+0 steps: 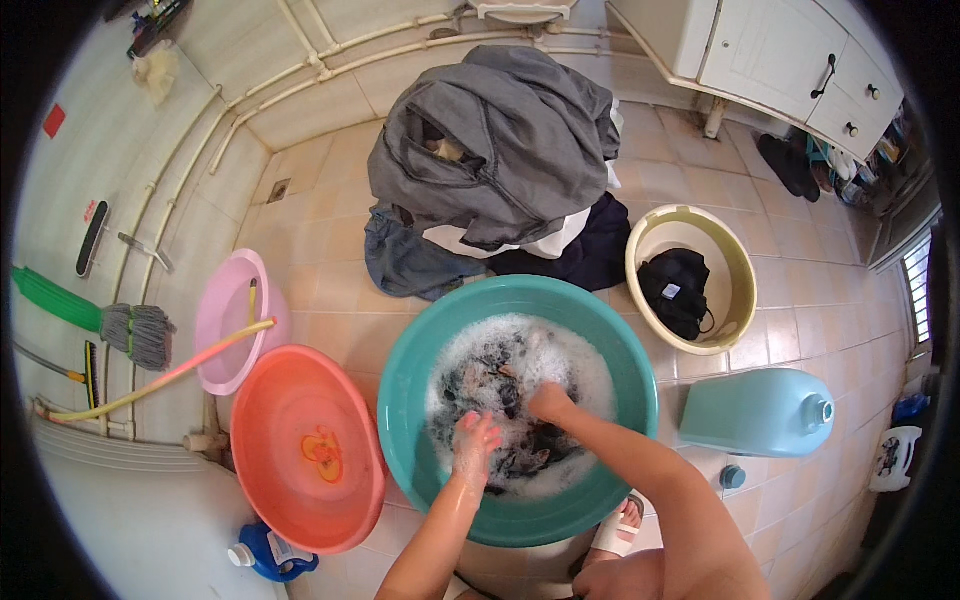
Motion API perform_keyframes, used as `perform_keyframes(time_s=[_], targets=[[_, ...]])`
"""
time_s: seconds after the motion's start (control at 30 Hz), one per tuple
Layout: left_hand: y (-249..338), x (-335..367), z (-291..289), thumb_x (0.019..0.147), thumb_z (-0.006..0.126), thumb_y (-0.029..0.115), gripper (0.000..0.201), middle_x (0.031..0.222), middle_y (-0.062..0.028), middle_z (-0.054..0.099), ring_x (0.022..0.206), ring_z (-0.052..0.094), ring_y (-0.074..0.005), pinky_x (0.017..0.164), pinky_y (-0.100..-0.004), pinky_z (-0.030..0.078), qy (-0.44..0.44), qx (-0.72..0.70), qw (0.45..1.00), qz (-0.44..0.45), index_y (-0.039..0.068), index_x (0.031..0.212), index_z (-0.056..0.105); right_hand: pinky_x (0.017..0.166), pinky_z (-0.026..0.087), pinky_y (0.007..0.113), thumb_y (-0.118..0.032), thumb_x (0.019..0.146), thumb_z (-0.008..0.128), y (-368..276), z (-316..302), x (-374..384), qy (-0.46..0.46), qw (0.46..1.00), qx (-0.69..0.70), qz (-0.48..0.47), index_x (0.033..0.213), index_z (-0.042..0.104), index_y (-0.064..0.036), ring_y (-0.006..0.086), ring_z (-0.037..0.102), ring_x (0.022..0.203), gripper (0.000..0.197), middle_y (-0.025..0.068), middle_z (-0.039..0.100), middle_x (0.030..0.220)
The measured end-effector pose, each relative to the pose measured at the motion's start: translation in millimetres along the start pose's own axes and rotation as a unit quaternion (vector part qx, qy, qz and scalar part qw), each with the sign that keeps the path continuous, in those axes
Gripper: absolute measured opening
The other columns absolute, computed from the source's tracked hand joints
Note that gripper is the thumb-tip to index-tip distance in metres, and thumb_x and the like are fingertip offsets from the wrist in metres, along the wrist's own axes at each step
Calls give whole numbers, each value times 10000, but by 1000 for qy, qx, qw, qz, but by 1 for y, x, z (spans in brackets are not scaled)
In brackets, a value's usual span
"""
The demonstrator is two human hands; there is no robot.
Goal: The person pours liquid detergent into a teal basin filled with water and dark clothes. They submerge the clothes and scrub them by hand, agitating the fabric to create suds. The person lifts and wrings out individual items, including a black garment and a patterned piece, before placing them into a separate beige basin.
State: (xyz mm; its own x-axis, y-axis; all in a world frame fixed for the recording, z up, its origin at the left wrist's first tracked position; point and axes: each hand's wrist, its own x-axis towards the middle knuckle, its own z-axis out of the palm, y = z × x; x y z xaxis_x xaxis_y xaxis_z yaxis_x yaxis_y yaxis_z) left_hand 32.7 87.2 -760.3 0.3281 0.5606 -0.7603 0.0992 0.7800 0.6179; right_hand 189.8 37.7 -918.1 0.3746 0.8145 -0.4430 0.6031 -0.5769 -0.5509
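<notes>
A large teal basin [398, 400] holds sudsy water with a dark wet garment [535, 450] soaking in it, partly hidden by white foam. My left hand [475, 443] is wet and hovers at the near left part of the suds, its fingers apart and nothing in them. On the right, my right hand [550, 402] reaches into the foam in the middle of the basin, curled closed. Its fingertips face away into the suds, so whatever it grips is hidden.
Beyond the basin rises a pile of grey clothes [530, 140] with jeans [410, 255]. To the right stand a cream basin [740, 250] holding a black item, and a blue jug [750, 412] lying sideways near its cap [732, 477]. Left are orange [270, 450] and pink basins [215, 330].
</notes>
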Motion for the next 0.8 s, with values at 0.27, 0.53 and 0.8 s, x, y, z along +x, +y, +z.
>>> perform_keyframes(time_s=[0.27,0.53,0.8], targets=[[43,-6,1,890,468,373,447,1114,-85,562,990,541,-232,857,-366,443,-193,-225,955,19,48,1196,476,581,497,413,-209,797,568,-169,-108,-155,162,942,113,-271,964,545,-21,358,589,704,253,189,573,848],[44,-46,19,856,497,170,327,1088,-94,560,941,561,-210,830,-344,462,-161,-250,951,87,32,1151,482,569,493,404,-288,741,608,-158,-89,-140,88,928,0,-362,922,638,-88,338,609,694,272,152,618,769],[43,-47,33,822,537,32,312,1074,-96,545,974,546,-202,870,-332,433,0,-99,984,146,6,1127,472,676,491,434,-318,819,531,-84,-76,-45,213,963,145,85,928,585,-6,386,602,776,335,222,623,849]])
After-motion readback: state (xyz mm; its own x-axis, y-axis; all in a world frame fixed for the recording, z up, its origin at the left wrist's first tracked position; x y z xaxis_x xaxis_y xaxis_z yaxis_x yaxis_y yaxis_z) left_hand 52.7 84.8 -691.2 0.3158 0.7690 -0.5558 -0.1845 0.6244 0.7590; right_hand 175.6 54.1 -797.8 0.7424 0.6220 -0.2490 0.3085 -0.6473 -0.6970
